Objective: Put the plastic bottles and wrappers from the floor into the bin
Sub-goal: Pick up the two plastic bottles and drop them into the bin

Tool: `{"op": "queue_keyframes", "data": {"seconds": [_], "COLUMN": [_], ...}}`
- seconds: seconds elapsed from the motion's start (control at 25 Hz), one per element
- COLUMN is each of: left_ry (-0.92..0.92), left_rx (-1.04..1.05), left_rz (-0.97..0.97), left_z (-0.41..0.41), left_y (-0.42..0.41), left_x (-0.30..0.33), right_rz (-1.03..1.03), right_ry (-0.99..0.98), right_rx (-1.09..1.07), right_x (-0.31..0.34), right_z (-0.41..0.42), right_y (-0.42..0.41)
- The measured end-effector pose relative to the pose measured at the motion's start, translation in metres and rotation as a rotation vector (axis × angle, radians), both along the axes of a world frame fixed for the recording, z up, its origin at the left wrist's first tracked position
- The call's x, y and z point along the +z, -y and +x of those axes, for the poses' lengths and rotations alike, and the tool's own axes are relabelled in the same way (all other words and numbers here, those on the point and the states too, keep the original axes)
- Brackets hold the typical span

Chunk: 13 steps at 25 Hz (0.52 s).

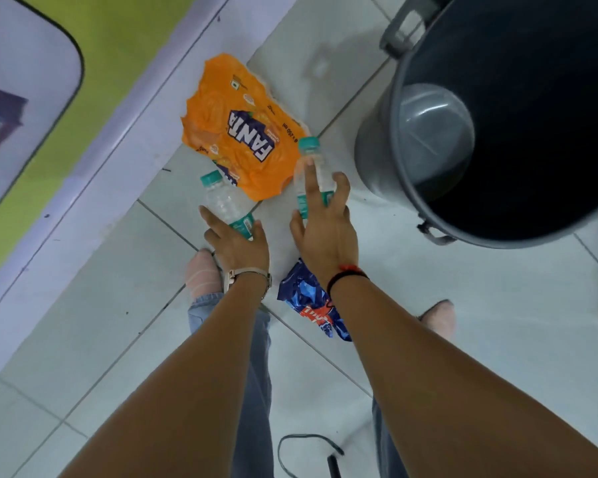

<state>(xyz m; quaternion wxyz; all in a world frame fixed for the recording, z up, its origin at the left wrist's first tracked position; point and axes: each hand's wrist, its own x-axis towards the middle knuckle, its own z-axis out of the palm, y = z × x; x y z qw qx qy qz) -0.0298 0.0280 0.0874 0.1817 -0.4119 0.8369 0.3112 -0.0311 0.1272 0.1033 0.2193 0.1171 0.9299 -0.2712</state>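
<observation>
A grey bin [390,157] stands open beside the orange wrapper [237,132], flat on the tiles and limp by the look of it. My right hand [325,232] and left hand [237,244], fingers spread, reach two clear, seemingly empty bottles [313,167] [223,198]; I judge them light, crushable, best gripped mid-body.

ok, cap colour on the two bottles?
Teal, on both the left bottle and the right bottle; head view.
</observation>
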Motion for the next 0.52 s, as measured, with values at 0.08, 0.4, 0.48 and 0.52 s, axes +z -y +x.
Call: {"op": "queue_keyframes", "data": {"seconds": [0.08, 0.4, 0.48, 0.52], "left_ry": [-0.092, -0.496, -0.489, -0.474], "left_rx": [-0.067, -0.257, -0.382, -0.449], "left_rz": [-0.016, 0.249, 0.268, 0.271], "left_z": [-0.014, -0.116, -0.122, -0.122], "left_y": [-0.003, -0.084, -0.118, -0.132], "left_x": [0.03, 0.115, 0.12, 0.119], "right_rz": [-0.025, 0.23, 0.294, 0.306], "right_ry": [-0.133, -0.426, -0.275, -0.206], "right_rx": [-0.004, -0.246, -0.34, -0.377], "right_x": [0.034, 0.103, 0.09, 0.081], "right_z": [-0.019, -0.064, -0.047, -0.039], "right_y": [0.003, -0.117, -0.15, -0.161]}}
